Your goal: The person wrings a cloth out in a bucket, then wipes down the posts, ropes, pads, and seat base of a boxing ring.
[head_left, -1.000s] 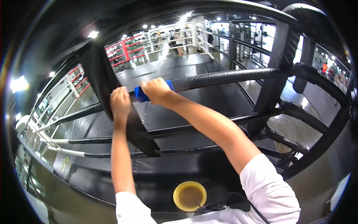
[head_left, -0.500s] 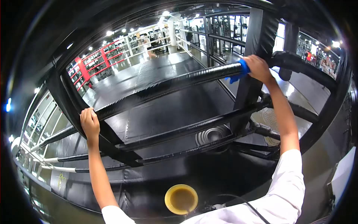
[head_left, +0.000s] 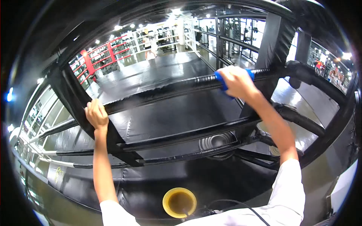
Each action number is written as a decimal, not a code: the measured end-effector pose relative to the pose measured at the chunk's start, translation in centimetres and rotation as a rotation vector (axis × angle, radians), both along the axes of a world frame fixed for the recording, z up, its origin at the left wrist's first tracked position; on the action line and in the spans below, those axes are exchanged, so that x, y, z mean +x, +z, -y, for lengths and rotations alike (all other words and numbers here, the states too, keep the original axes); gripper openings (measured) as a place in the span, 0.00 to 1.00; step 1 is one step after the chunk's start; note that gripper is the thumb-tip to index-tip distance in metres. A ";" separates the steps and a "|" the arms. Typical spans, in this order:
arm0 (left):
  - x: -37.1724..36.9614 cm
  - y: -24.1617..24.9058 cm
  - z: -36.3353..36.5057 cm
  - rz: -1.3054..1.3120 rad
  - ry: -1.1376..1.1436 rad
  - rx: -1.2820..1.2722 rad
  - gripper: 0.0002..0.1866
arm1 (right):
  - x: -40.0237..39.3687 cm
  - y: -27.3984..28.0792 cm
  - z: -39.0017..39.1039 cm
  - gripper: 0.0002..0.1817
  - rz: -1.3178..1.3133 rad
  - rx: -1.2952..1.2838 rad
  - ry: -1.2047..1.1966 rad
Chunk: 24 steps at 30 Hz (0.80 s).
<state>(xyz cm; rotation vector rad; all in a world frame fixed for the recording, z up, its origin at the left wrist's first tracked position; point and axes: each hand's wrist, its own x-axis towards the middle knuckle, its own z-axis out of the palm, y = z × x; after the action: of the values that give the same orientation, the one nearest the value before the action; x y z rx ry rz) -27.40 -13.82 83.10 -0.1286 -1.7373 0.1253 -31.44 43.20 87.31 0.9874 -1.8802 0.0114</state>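
Observation:
My right hand (head_left: 238, 83) is closed over a blue cloth (head_left: 220, 79), pressing it around the padded top rope (head_left: 162, 92) of a boxing ring. The rope's black cover looks shiny and wrinkled. At the rope's left part, my left hand (head_left: 97, 115) has its fingers wrapped over the edge of a black upright strap (head_left: 71, 94) where it meets the rope. Below me, a yellow bucket (head_left: 165, 203) holds brownish liquid.
Lower black ropes (head_left: 181, 136) run beneath the top one. A padded corner post (head_left: 274, 41) stands at the right. Beyond lies the black ring mat (head_left: 162, 69), with red corner padding (head_left: 88, 62) and a distant person (head_left: 147, 47). A round ridged object (head_left: 217, 142) sits low inside.
My right hand has slid left along the top rope with the blue cloth, away from the corner post. My left hand stays at the strap. The view has shifted slightly.

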 end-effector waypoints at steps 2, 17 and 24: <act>0.1 -0.1 -0.3 0.030 0.018 0.004 0.10 | -0.5 -0.1 6.7 0.21 0.162 0.103 -0.052; 0.2 -0.7 -0.3 -0.033 -0.127 0.028 0.08 | 1.9 -3.5 26.3 0.51 0.252 -0.092 0.003; 0.2 -1.2 0.0 -0.060 -0.105 0.056 0.06 | 0.2 -4.5 26.3 0.18 0.261 -0.500 0.057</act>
<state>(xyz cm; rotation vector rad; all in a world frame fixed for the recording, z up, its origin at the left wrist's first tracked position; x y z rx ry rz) -27.16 -13.86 81.92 -0.1729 -1.6691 0.0040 -31.20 16.91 82.79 0.7126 -1.9435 0.6403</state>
